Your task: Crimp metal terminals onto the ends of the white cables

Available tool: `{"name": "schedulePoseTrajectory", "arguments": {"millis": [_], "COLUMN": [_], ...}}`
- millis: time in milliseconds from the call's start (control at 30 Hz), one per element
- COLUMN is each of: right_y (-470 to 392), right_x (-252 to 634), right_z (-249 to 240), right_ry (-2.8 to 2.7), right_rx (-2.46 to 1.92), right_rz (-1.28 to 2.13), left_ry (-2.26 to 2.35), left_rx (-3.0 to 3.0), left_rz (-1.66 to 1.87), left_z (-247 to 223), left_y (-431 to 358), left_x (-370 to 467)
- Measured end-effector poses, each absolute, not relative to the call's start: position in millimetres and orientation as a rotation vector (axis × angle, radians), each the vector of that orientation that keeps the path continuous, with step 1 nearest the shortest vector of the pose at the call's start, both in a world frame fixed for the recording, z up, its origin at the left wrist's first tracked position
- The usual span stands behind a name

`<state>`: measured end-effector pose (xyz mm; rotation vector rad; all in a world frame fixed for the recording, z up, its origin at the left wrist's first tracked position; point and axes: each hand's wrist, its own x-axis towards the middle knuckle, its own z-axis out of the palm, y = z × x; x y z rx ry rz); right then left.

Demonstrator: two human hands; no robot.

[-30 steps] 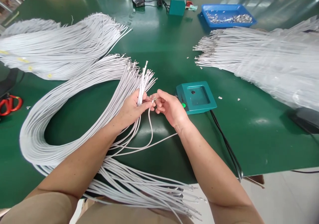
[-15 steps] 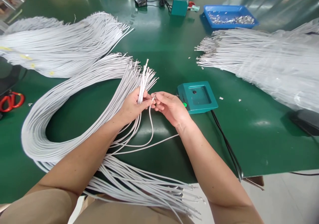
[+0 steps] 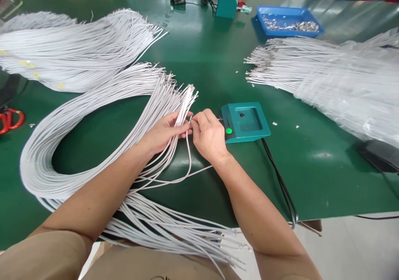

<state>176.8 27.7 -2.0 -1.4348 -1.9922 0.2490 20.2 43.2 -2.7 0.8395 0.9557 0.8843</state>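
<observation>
My left hand (image 3: 165,132) is closed round several white cables (image 3: 186,101), their ends sticking up past the thumb. One single cable (image 3: 189,151) is pinched between its thumb and fingers and hangs down in a curve. My right hand (image 3: 208,134) meets it at the fingertips, closed at the tip of that single cable; what lies between its fingers is too small to make out. Just right of this hand sits a teal device (image 3: 246,122) with a lit green button. A large looped bundle of white cables (image 3: 40,159) lies under and beside my left forearm.
More white cables (image 3: 77,47) lie at the back left, and a plastic-covered bundle (image 3: 343,80) at the right. A blue tray (image 3: 280,26) holds small metal parts. Red-handled scissors (image 3: 15,119) are at the left edge. Another teal device (image 3: 227,3) stands at the back.
My right hand has turned over, its back now facing up, and its fingers have closed near the cable tip. The cables in my left hand have tilted to the right.
</observation>
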Motion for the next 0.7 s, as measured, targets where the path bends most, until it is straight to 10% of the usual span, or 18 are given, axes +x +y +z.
{"name": "schedulePoseTrajectory", "arguments": {"millis": [700], "right_y": [46.8], "right_x": [213.5], "right_z": [13.7], "right_ry": [-2.448], "right_rx": [-1.564], "right_rz": [-0.039], "left_ry": [1.188], "left_rx": [1.063], "left_rz": [0.953], "left_z": [-18.5], "left_y": [52.9], "left_x": [23.7]}}
